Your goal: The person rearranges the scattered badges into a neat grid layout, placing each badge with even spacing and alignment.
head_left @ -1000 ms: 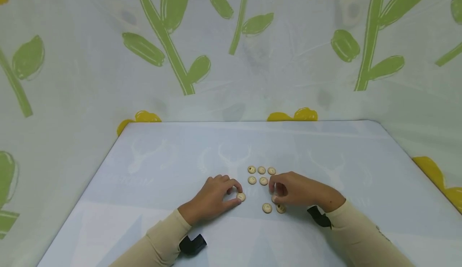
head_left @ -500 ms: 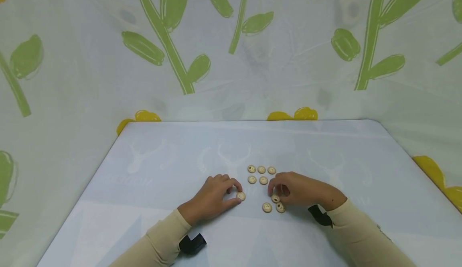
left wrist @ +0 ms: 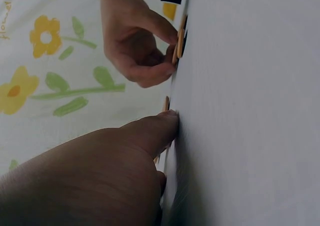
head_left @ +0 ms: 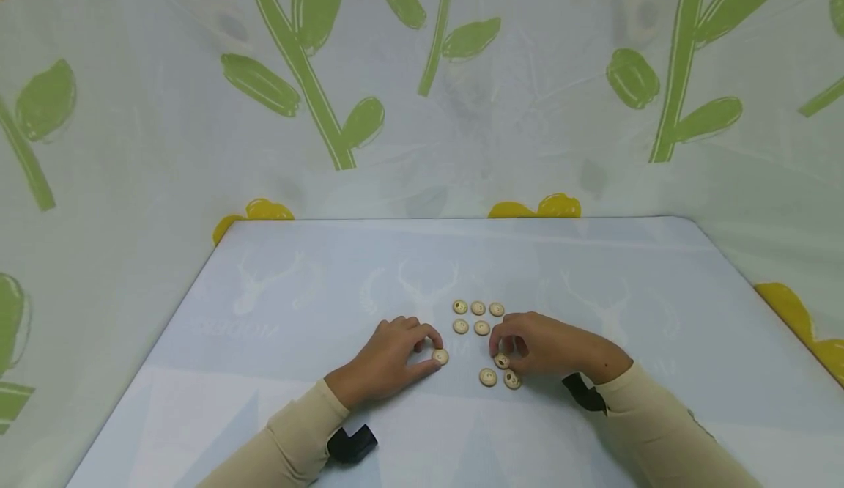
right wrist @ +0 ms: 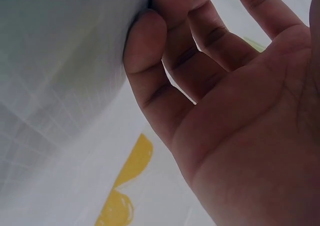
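Note:
My left hand point(head_left: 389, 360) pinches a round, button-like wooden disc point(head_left: 440, 357) between thumb and index finger, low over the table. To its right, my right hand point(head_left: 543, 341) holds another wooden disc point(head_left: 502, 361), which has a dark mark on its face, at its thumb and fingertips. Just below that one lie two more, a plain-looking disc point(head_left: 488, 377) and a dark-marked disc point(head_left: 512, 379). In the left wrist view, the thin discs point(left wrist: 180, 43) by the right fingertips show edge-on. The right wrist view shows curled fingers point(right wrist: 146, 40) against the tabletop, their disc hidden.
Beyond the hands, three discs form a row, the middle disc point(head_left: 478, 308) among them, with two more, including a disc point(head_left: 461, 327), just below. They lie on a pale patterned tabletop point(head_left: 316, 268). A white wall sheet point(head_left: 527, 136) with printed flowers rises behind.
My right fingers have shifted slightly, and more of the disc's face shows at their tips than a second ago. My left hand and the other discs hold their places.

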Tool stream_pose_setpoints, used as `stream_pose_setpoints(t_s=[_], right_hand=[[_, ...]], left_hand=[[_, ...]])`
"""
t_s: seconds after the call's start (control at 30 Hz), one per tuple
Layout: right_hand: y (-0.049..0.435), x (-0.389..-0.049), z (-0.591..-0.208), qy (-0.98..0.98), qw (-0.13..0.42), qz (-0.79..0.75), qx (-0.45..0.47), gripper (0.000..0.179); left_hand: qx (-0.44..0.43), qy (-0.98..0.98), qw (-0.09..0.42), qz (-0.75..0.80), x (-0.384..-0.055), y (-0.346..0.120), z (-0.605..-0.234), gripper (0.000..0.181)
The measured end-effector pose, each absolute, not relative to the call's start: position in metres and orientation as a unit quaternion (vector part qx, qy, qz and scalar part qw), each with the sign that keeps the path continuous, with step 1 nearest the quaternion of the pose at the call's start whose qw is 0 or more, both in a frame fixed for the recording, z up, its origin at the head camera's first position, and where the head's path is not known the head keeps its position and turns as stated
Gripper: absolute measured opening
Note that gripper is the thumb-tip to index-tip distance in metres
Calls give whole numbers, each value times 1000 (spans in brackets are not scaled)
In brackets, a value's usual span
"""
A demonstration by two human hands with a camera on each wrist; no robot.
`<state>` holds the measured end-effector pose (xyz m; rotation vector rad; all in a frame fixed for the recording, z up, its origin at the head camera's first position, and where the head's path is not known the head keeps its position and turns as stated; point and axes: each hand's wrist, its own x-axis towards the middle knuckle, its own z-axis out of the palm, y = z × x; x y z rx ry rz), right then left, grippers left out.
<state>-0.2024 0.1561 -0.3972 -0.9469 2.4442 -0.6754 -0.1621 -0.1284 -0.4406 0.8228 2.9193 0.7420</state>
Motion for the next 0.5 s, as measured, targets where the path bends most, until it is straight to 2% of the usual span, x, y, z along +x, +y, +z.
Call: stream_pose_setpoints(t_s=[0.5], right_hand=[[156,-203,-399,886,201,-247,-338,16]], left_hand=[[267,934,3,237,-163,-128,-441,20]])
